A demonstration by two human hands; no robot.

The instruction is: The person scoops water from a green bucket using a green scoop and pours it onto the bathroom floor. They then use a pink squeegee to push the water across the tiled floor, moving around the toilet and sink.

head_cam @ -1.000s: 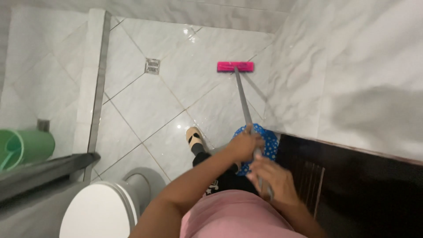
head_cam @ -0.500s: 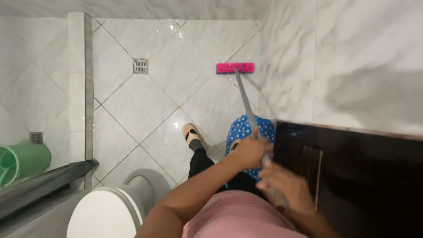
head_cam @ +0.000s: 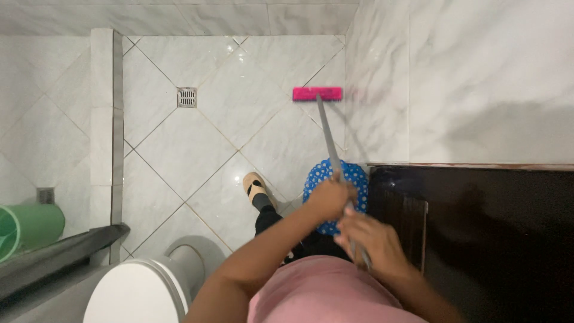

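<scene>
A broom with a pink head point(head_cam: 317, 93) and a grey handle point(head_cam: 328, 137) rests on the white tiled floor, near the right-hand wall. My left hand point(head_cam: 330, 199) grips the handle higher up the shaft toward the head. Just below it, my right hand point(head_cam: 369, 240) is closed around the handle's near end. Behind my hands sits a blue object with white dots point(head_cam: 348, 177). My foot in a beige sandal point(head_cam: 255, 186) stands on the tiles.
A white toilet point(head_cam: 136, 290) is at the bottom left. A floor drain point(head_cam: 187, 97) lies in the tiles at the back. A dark cabinet point(head_cam: 478, 233) fills the right side. A green container point(head_cam: 27, 227) sits at the left edge, above a dark ledge point(head_cam: 66, 251).
The view has shifted so the broom head sits closer to the right wall. Both hands stay on the handle and have drawn slightly nearer my body.
</scene>
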